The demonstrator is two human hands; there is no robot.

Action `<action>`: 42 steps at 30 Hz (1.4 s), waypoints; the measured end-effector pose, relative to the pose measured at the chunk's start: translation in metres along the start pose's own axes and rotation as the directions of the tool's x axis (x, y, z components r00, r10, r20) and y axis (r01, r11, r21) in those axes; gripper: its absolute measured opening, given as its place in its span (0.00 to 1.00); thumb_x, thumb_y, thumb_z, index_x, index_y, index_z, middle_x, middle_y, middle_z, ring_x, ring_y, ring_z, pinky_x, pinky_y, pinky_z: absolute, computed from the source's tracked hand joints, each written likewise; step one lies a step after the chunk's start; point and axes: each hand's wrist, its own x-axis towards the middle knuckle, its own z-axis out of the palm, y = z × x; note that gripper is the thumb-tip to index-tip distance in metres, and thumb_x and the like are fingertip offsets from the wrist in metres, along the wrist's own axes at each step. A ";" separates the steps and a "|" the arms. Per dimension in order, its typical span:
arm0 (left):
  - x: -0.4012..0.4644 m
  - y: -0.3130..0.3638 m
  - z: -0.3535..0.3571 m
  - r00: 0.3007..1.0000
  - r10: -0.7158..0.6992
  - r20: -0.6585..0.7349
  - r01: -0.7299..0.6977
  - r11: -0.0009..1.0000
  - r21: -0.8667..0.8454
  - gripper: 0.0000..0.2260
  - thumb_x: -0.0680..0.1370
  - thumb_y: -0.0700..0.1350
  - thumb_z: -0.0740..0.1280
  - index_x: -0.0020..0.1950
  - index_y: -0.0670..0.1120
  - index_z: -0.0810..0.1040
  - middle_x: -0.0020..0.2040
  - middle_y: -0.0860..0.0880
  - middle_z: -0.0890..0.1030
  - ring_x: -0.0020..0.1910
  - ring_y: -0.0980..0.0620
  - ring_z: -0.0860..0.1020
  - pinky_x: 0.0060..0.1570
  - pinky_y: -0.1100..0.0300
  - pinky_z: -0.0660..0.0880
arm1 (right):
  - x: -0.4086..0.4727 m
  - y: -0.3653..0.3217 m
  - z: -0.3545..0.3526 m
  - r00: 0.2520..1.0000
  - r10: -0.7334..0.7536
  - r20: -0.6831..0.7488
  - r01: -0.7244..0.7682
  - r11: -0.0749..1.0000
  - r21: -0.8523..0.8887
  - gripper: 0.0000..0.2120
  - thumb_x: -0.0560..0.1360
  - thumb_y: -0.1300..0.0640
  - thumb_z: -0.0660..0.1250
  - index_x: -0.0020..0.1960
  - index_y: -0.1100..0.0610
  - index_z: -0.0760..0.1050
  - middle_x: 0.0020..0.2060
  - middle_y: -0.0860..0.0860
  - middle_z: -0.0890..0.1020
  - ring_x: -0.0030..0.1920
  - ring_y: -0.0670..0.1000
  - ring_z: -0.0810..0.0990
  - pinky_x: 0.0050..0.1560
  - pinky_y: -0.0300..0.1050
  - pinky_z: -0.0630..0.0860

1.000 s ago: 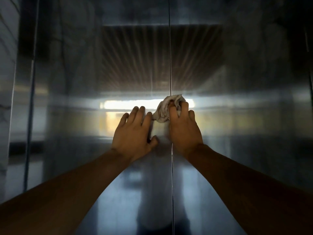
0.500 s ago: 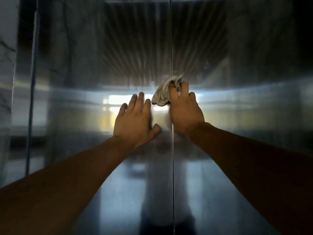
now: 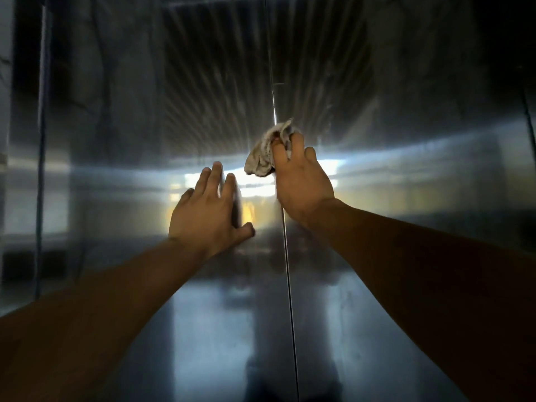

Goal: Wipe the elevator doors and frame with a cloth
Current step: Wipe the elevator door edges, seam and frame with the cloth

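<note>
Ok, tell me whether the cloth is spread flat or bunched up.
Bunched up: the cloth is crumpled in the right hand, against the door seam.

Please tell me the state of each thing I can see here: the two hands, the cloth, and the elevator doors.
Left hand: open, fingers straight, flat against the left door panel.
Right hand: grips the cloth and presses it against the doors.
Crumpled beige cloth: bunched up, lying over the centre seam.
Brushed steel elevator doors: closed, panels meeting at the centre seam.
</note>
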 end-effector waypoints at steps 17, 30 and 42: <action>-0.050 0.031 -0.001 0.998 0.028 0.051 -0.034 0.993 0.109 0.37 0.72 0.64 0.67 0.72 0.43 0.60 0.74 0.41 0.59 0.71 0.42 0.63 0.61 0.46 0.70 | -0.109 -0.013 0.000 0.992 0.014 0.125 -0.006 0.998 -0.063 0.27 0.71 0.66 0.57 0.71 0.59 0.65 0.68 0.64 0.67 0.52 0.62 0.74 0.51 0.53 0.76; -0.110 0.047 0.031 0.995 0.094 0.045 -0.098 0.992 0.083 0.34 0.73 0.61 0.66 0.70 0.41 0.63 0.70 0.41 0.66 0.70 0.43 0.65 0.60 0.49 0.70 | -0.171 -0.021 0.011 0.985 0.033 0.167 -0.027 0.999 -0.035 0.27 0.70 0.65 0.67 0.69 0.60 0.69 0.63 0.65 0.73 0.50 0.62 0.75 0.46 0.54 0.78; -0.168 0.081 0.054 0.987 0.145 0.066 -0.143 0.989 -0.033 0.35 0.72 0.60 0.62 0.73 0.41 0.63 0.66 0.42 0.70 0.64 0.41 0.69 0.64 0.46 0.66 | -0.250 -0.021 0.015 0.953 -0.024 0.302 0.020 1.000 0.017 0.27 0.73 0.64 0.65 0.72 0.59 0.65 0.66 0.64 0.71 0.56 0.63 0.75 0.51 0.56 0.79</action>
